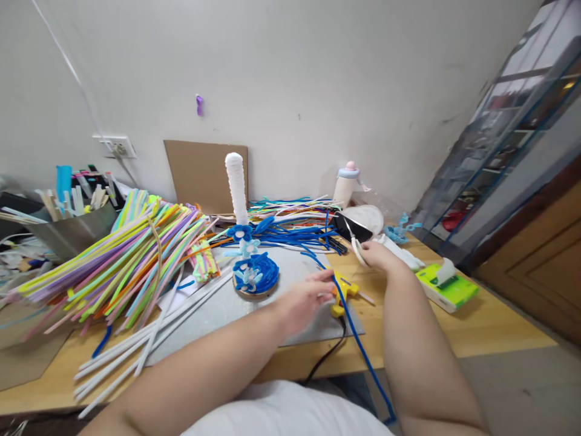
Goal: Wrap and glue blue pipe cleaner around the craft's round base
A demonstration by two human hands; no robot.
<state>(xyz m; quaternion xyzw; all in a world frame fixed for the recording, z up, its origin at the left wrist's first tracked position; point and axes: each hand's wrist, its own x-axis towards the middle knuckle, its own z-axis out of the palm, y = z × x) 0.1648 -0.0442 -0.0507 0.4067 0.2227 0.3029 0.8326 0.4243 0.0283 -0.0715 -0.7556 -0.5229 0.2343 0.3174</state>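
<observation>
My left hand point(305, 306) has its fingertips closed on a long blue pipe cleaner point(358, 339), which slants down past the table's front edge. My right hand point(379, 254) grips a pair of white-handled scissors point(357, 249), its blades pointing up and away. Left of my hands, a craft piece stands on a round base point(256, 295). A white fuzzy column point(236, 188) rises from it, with a blue coil point(264, 274) and blue and light-blue flowers point(249, 278) at the foot. Near my left fingertips lies a yellow glue gun point(347, 287).
A big heap of coloured pipe cleaners point(136, 260) covers the left side, with white ones point(131, 351) in front. Blue ones point(290, 233) lie behind the grey mat point(200, 327). A phone point(351, 229), bottle point(345, 184) and green tissue pack point(449, 287) are on the right.
</observation>
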